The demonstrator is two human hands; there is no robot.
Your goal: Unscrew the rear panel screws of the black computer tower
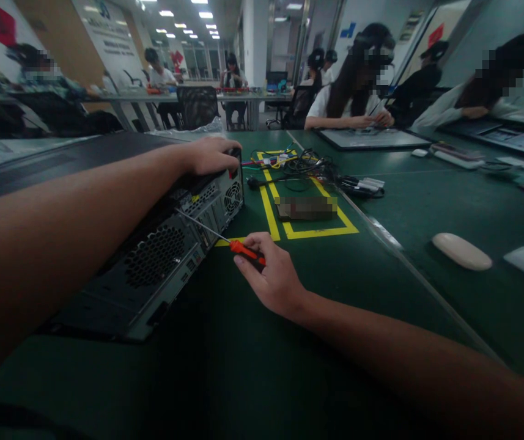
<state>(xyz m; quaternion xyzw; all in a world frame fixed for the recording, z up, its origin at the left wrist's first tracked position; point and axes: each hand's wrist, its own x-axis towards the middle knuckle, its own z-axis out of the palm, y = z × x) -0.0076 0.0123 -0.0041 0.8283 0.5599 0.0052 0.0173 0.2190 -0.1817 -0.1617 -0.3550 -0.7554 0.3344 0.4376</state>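
1. Orange-handled screwdriver lay slanted, its tip against the rear panel of the computer case, toward the left edge of the bench.
2. The right hand pinched its handle, fingers closed.
3. The left hand clasped the case's far top edge.
4. Tangled cables lay toward the bench's far edge.

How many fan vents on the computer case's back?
2. One large honeycomb vent at the computer case's near end, by the screwdriver's tip; one round grille at the far end, below the left hand. More may be hidden.
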